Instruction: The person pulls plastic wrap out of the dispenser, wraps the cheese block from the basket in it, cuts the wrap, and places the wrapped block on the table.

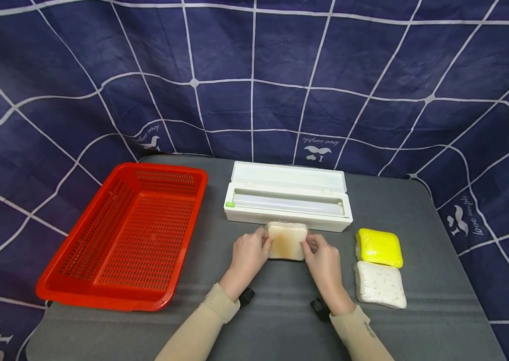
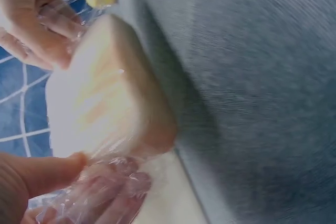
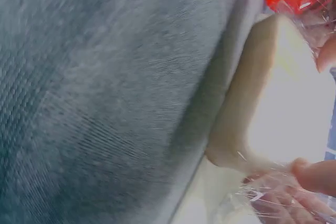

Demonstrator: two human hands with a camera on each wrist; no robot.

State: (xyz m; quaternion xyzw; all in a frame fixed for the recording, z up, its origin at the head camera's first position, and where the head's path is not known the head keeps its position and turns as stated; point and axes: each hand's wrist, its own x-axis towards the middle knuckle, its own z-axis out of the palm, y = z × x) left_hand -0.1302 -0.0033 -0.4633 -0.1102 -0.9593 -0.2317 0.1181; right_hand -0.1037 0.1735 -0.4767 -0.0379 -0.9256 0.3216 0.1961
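Observation:
Both hands hold up a slice of white bread (image 1: 287,241) with a browned patch on its face, just in front of a white cling film dispenser (image 1: 288,218). Clear cling film (image 2: 100,182) covers the slice and bunches at its sides. At the left edge, the left hand (image 1: 249,253) pinches slice and film, thumb on the near face and fingers behind. The right hand (image 1: 324,260) grips the opposite edge likewise; in the right wrist view its thumb (image 3: 315,174) presses the corner, with crinkled film over the fingers.
The dispenser's lid (image 1: 288,175) stands open, showing a film roll and a green slider (image 1: 230,204). A red plastic basket (image 1: 182,240) sits at left. At right lie a yellow slice-shaped block (image 1: 379,247) and a white speckled one (image 1: 380,285). Blue checked cloth hangs behind the grey table.

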